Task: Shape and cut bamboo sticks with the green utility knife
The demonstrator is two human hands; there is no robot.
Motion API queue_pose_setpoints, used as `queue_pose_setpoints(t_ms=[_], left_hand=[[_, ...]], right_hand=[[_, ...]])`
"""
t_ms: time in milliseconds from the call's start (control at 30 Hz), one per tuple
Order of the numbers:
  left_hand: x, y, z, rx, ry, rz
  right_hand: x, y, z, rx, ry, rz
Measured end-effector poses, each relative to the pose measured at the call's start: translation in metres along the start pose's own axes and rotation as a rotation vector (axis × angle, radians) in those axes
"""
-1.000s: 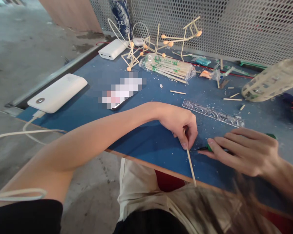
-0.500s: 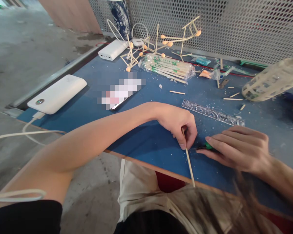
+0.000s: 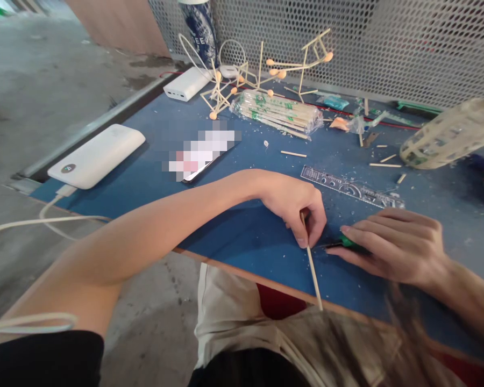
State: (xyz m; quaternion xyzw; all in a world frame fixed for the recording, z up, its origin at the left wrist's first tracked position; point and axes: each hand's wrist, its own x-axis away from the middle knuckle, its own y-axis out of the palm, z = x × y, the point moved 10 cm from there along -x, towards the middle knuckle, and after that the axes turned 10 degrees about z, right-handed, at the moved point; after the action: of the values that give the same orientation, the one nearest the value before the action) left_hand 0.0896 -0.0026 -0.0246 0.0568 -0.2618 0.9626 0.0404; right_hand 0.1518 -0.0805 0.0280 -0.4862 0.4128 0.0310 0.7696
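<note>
My left hand [image 3: 300, 207] pinches a thin wooden stick [image 3: 314, 277] between thumb and fingertips near the front of the blue table. The stick's lower end reaches past the table edge. Just to the right, my right hand [image 3: 399, 242] is closed around a green-handled craft knife [image 3: 347, 241], its thin dark blade pointing at the stick by my left fingertips. Whether the blade touches the wood I cannot tell. A clear printed ruler [image 3: 350, 186] lies beyond both hands. Most of the knife's handle is hidden in my right palm.
A plastic-wrapped bundle of sticks [image 3: 278, 112] and stick frames with orange joints [image 3: 281, 73] stand at the back. Power banks [image 3: 99, 156] and a phone [image 3: 204, 156] lie left. A lattice-like cylinder [image 3: 452, 131] is at right, with stick offcuts [image 3: 385, 165] beside it.
</note>
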Motion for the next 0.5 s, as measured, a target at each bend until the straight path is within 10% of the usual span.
queue_pose_setpoints(t_ms=[500], left_hand=[[-0.0001, 0.0004, 0.0003, 0.018, -0.008, -0.002]], right_hand=[[-0.0047, -0.0009, -0.0088, 0.032, -0.072, 0.009]])
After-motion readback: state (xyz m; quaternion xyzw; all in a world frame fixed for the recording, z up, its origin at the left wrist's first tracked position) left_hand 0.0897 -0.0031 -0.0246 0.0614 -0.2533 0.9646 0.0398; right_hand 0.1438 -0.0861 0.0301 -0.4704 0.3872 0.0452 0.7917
